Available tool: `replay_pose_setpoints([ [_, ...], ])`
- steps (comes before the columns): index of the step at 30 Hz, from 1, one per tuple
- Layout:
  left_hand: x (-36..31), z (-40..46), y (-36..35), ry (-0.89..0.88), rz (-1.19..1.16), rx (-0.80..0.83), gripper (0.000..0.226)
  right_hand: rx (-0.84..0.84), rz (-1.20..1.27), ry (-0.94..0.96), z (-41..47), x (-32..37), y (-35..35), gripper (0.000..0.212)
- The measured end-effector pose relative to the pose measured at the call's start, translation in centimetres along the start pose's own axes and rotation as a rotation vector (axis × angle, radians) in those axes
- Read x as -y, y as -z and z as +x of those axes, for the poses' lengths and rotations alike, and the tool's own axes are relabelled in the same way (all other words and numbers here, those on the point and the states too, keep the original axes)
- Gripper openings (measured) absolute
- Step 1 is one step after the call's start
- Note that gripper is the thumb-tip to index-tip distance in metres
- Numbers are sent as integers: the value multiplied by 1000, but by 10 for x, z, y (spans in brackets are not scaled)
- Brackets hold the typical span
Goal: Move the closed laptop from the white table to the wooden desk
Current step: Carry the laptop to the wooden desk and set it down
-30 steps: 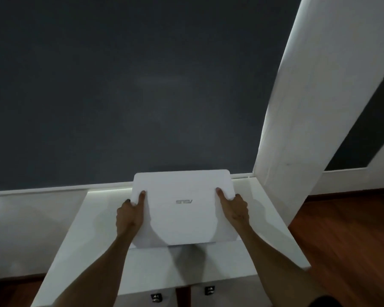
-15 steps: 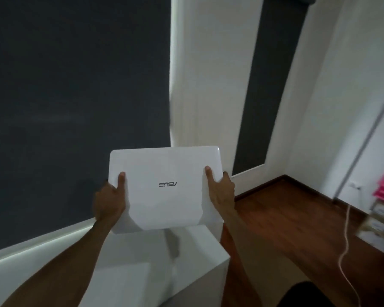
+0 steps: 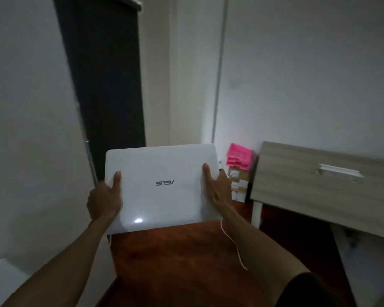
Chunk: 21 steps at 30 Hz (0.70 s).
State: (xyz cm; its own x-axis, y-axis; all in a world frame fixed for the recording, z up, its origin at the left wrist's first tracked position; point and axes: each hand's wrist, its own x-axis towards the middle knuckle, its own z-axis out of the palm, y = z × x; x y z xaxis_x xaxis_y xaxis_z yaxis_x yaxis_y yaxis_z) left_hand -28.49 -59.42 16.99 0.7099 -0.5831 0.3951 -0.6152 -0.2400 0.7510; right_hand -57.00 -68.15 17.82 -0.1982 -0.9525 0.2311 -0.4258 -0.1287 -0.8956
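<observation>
you have the closed white laptop (image 3: 162, 187) lifted, your left hand (image 3: 104, 200) and right hand (image 3: 217, 187) clamped on its side edges, with setting it on the pale wooden desk (image 3: 308, 189) to the right left to do.

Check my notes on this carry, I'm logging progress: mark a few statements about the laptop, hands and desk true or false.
1. Both hands hold the laptop. True: left hand, right hand.
2. The laptop is open. False: its lid is shut.
3. The laptop rests on the wooden desk. False: it is in the air, left of the desk.
4. A pink stack sits on boxes beside the desk. True.
</observation>
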Motion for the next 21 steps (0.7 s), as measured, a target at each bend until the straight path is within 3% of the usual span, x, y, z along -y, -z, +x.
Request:
replay_pose_setpoints([
  [5,-90,-28,-123,-104,-90,235,83,-209,-5,-97,53,-79,100,74],
  [10,-167,-60,-223,-188,-149,393,79,-355,-63,-234,98,-143,173,77],
  [17,-239,-79,-366,-245,-263,561,67,-480,-88,-311,181,-226,227,76],
  [21,-274,-71,-452,-268,-290,570,61,-504,-87,-355,247,-262,242,71],
])
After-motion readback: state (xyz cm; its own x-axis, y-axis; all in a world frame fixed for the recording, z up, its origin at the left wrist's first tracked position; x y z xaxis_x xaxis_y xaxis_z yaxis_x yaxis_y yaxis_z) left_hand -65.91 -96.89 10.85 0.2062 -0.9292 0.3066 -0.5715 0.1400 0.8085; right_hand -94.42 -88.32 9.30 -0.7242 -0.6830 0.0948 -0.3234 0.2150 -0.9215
